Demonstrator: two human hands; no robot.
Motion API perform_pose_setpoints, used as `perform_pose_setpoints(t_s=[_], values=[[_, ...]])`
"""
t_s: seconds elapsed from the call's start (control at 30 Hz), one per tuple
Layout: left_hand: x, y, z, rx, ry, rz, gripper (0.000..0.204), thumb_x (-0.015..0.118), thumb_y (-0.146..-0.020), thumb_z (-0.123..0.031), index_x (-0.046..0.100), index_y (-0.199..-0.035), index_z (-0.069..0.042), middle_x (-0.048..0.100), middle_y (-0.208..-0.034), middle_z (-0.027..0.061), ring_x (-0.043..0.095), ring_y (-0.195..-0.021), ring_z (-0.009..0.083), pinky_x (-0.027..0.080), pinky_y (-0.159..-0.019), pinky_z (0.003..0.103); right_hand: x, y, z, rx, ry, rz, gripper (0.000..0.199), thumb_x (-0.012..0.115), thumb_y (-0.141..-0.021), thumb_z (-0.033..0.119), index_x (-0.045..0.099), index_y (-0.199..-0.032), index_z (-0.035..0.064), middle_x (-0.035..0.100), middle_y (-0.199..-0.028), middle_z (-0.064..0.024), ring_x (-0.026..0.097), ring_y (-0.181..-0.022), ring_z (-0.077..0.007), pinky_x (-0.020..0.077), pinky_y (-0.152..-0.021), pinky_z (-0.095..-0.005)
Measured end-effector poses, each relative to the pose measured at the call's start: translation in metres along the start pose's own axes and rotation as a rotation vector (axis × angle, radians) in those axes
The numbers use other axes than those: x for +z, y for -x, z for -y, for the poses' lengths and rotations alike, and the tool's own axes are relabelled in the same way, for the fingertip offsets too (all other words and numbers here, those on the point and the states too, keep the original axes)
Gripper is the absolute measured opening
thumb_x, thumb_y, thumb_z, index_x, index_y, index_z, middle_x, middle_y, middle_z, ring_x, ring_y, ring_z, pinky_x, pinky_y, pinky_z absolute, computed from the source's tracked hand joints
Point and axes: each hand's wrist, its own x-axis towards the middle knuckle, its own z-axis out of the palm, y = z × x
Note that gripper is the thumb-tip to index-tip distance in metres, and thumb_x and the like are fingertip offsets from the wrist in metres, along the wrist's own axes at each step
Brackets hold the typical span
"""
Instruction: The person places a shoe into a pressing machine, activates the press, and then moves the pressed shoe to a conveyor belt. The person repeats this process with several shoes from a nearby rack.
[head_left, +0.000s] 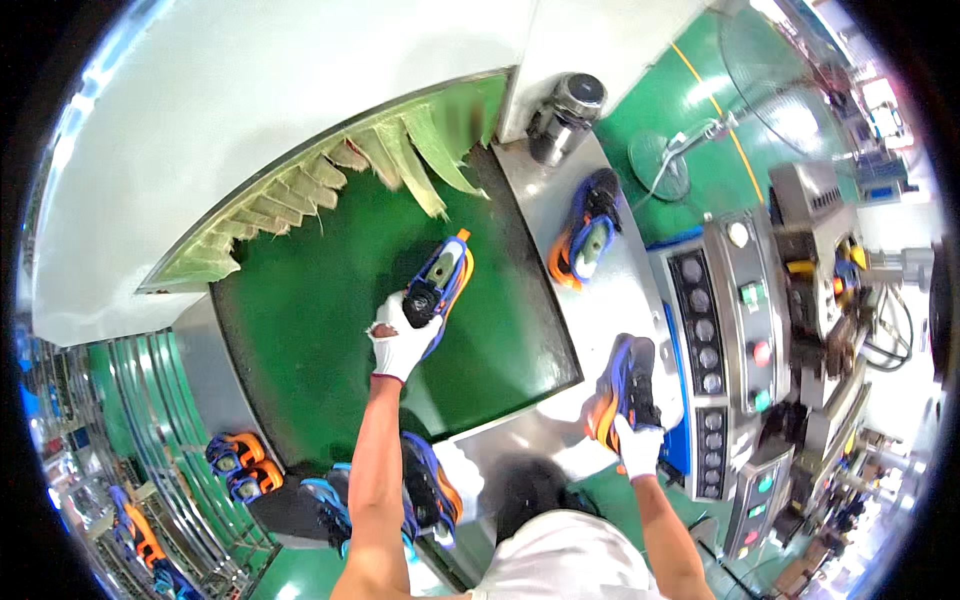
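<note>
My left hand [402, 347], in a white glove, is closed around the dark heel end of a blue, orange and black sports shoe [443, 272]. That shoe is over the green belt [330, 370], its orange-tipped end pointing away from me; whether it touches the belt I cannot tell. At the right, my gloved right hand [640, 446] grips a second sports shoe [630, 385] by its near end, beside the metal ledge. Another shoe [588, 230] of the same colours rests on the metal ledge [545, 185] farther away.
A frayed pale-green strip curtain [395, 150] hangs over the belt's far side under a white housing [290, 90]. A steel flask [566, 118] stands on the ledge. Several more shoes [432, 485] lie near me. Right: a control panel [745, 310]; left: metal rails [170, 400].
</note>
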Motion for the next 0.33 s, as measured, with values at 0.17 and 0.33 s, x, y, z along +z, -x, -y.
perform_pose_setpoints(t_s=[0.17, 0.33], values=[[-0.011, 0.103, -0.064, 0.082, -0.044, 0.299, 0.062, 0.085, -0.074, -0.037, 0.063, -0.120, 0.000, 0.072, -0.108, 0.0194, 0.070, -0.101, 0.0362, 0.055, -0.091, 0.046, -0.049, 0.031, 0.004, -0.166, 0.027, -0.023, 0.082, 0.080, -0.080, 0.053, 0.057, -0.134, -0.0040, 0.061, -0.130, -0.0256, 0.058, -0.122, -0.0356, 0.0429, -0.110, -0.0431], [-0.005, 0.158, -0.222, 0.650, -0.161, 0.725, 0.041, 0.084, -0.072, -0.032, 0.066, -0.095, -0.002, 0.072, -0.092, 0.0245, 0.072, -0.092, 0.0427, 0.057, -0.086, 0.047, -0.179, 0.060, 0.060, -0.905, 0.309, 0.006, 0.102, 0.077, -0.086, 0.054, 0.023, -0.162, 0.0104, 0.029, -0.166, -0.0142, 0.033, -0.149, -0.0358, 0.0321, -0.120, -0.0451]])
